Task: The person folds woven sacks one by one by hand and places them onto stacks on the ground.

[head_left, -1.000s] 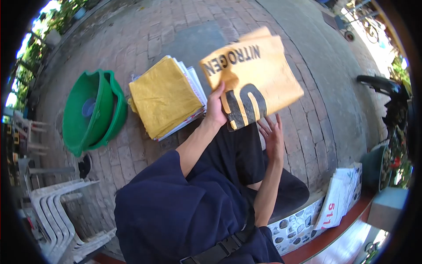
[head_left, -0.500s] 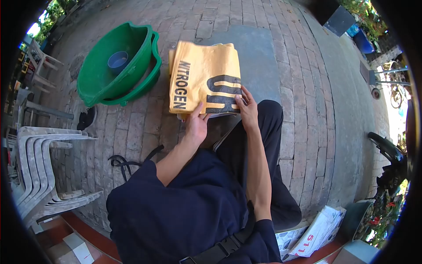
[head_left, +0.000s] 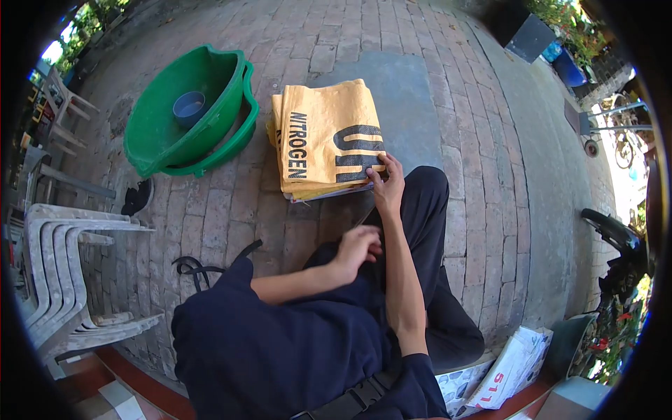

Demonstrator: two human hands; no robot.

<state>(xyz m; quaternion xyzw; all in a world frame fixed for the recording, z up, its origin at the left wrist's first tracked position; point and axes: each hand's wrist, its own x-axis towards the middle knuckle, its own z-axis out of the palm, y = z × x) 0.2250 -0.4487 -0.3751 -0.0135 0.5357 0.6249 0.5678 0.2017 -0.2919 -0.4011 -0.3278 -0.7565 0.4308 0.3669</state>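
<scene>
A folded yellow woven sack point(head_left: 325, 129) printed "NITROGEN" in black lies on top of a stack of folded sacks point(head_left: 308, 194) on the bricks in front of me. At the stack's near right corner, my right hand point(head_left: 387, 187) has its thumb on the top sack and its fingers closed at the edge. My left hand point(head_left: 357, 253) is off the stack, over my lap near my right forearm. Its fingers look curled but are blurred, and whatever they might hold is hidden.
Green basins point(head_left: 210, 136) stand nested at the left, with a small blue-grey bowl point(head_left: 189, 108) inside. Stacked plastic chairs point(head_left: 59, 273) are at the left edge. A black strap point(head_left: 199, 266) lies on the bricks. A white printed sack point(head_left: 514, 367) sits at the lower right.
My left hand has let go of the top sack's near edge and moved back toward my lap. The folded sack now lies lower on the stack. My right hand stays at its corner.
</scene>
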